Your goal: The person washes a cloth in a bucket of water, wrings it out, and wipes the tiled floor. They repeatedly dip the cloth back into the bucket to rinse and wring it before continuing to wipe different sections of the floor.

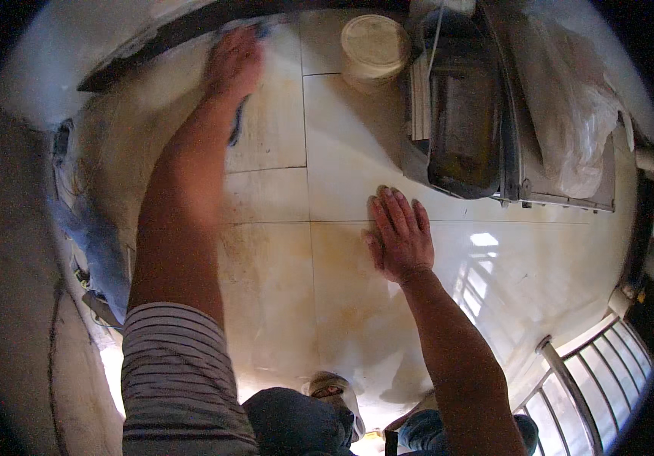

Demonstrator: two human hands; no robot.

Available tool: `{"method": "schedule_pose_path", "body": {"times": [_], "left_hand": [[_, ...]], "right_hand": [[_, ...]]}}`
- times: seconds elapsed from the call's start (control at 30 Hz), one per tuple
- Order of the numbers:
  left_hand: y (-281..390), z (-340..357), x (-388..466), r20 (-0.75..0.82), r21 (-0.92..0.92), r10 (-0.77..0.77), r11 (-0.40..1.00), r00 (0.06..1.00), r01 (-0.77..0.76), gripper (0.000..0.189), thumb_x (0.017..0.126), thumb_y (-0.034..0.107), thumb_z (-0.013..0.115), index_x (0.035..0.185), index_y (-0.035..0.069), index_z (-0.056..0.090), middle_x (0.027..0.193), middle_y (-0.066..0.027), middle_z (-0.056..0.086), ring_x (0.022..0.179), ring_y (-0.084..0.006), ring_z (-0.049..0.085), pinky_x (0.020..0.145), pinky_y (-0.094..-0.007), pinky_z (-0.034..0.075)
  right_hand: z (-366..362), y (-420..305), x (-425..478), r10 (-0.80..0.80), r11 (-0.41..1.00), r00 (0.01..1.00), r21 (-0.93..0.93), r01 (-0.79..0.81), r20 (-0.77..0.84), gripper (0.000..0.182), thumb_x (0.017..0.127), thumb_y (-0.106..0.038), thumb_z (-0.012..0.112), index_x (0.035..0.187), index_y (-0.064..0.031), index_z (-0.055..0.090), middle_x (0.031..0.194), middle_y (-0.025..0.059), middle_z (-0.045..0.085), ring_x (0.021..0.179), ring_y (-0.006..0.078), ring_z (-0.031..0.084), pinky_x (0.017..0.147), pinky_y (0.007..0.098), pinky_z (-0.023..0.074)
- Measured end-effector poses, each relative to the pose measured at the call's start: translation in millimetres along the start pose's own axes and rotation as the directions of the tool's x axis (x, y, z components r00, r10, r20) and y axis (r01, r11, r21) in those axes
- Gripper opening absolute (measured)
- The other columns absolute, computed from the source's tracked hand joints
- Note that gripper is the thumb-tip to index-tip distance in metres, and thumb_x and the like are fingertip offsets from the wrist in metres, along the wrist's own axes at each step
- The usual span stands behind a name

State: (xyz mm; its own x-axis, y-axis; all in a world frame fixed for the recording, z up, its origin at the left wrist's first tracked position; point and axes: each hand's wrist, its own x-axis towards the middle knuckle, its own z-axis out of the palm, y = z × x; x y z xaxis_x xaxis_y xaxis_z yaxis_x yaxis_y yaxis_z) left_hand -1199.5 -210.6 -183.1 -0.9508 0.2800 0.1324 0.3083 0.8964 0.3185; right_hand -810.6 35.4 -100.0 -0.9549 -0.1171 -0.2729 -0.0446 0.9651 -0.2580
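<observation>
My left hand [235,61] reaches far out over the pale tiled floor [355,154], close to a dark strip along the wall base [150,54]. It is blurred, and its fingers are curled down. Something bluish [262,29] shows at the fingertips, and a narrow dark blue piece [238,122] shows beside the wrist. Whether the hand grips either one is not clear. My right hand [404,233] rests palm down on the tiles, holding nothing, its thumb a little apart from the fingers.
A round lidded tub [375,45] stands at the back. Beside it are a large dark container [466,114] and a metal-edged unit bearing a clear plastic bag [580,137]. Blue cloth [99,251] lies at the left. A metal railing [572,393] is at lower right; my knees [298,422] are below.
</observation>
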Motion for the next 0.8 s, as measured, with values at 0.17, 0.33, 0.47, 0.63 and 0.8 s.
{"method": "schedule_pose_path", "body": {"times": [0.17, 0.33, 0.47, 0.63, 0.8], "left_hand": [[-108.2, -12.3, -26.6, -0.103, 0.376, -0.267, 0.881, 0.958, 0.286, 0.058, 0.100, 0.043, 0.033, 0.139, 0.004, 0.047, 0.148, -0.0191, 0.042, 0.137, -0.0338, 0.038, 0.116, -0.0454, 0.027], [62.4, -29.6, -76.3, 0.164, 0.298, 0.152, 0.934, 0.975, -0.196, 0.055, 0.102, 0.038, 0.033, 0.148, 0.007, 0.037, 0.157, -0.0162, 0.027, 0.144, -0.0339, 0.027, 0.118, -0.0468, 0.022], [35.5, -39.9, -31.1, 0.079, 0.279, 0.230, 0.929, 0.970, -0.243, 0.055, 0.102, 0.037, 0.034, 0.147, 0.006, 0.038, 0.156, -0.0182, 0.028, 0.142, -0.0344, 0.031, 0.118, -0.0458, 0.022], [53.7, -41.0, -145.3, 0.107, 0.327, 0.514, 0.790, 0.851, -0.518, 0.057, 0.097, 0.033, 0.045, 0.145, 0.003, 0.039, 0.149, -0.0205, 0.039, 0.135, -0.0385, 0.039, 0.113, -0.0518, 0.029], [90.7, -120.9, -370.4, 0.520, -0.034, 0.371, 0.909, 0.770, -0.416, 0.053, 0.089, 0.032, 0.055, 0.133, 0.002, 0.052, 0.145, -0.0224, 0.042, 0.134, -0.0393, 0.039, 0.113, -0.0595, 0.025]], "right_hand": [[-0.7, -6.9, 6.9, -0.051, 0.991, 0.998, 0.123, 0.055, -0.031, 0.060, 0.094, -0.036, 0.050, 0.149, -0.0168, 0.035, 0.158, 0.0041, 0.028, 0.145, 0.0218, 0.026, 0.119, 0.0488, 0.0176], [3.8, 2.5, 0.2, -0.003, 0.998, 0.999, 0.063, 0.005, -0.036, 0.059, 0.093, -0.036, 0.052, 0.147, -0.0165, 0.038, 0.157, 0.0046, 0.030, 0.144, 0.0217, 0.028, 0.117, 0.0498, 0.0212], [-5.4, -6.4, 5.6, -0.040, 0.999, 0.998, 0.021, 0.041, -0.054, 0.061, 0.092, -0.036, 0.053, 0.147, -0.0153, 0.038, 0.156, 0.0058, 0.031, 0.144, 0.0226, 0.029, 0.116, 0.0503, 0.0239], [8.8, -0.4, 3.3, -0.035, 0.997, 0.999, -0.074, 0.032, -0.034, 0.060, 0.094, -0.035, 0.050, 0.148, -0.0140, 0.036, 0.158, 0.0078, 0.026, 0.146, 0.0254, 0.024, 0.117, 0.0505, 0.0189], [13.6, -0.1, 5.3, -0.046, 0.996, 0.998, -0.078, 0.042, -0.043, 0.063, 0.092, -0.031, 0.051, 0.150, -0.0125, 0.031, 0.158, 0.0093, 0.023, 0.146, 0.0252, 0.021, 0.119, 0.0488, 0.0144]]}}
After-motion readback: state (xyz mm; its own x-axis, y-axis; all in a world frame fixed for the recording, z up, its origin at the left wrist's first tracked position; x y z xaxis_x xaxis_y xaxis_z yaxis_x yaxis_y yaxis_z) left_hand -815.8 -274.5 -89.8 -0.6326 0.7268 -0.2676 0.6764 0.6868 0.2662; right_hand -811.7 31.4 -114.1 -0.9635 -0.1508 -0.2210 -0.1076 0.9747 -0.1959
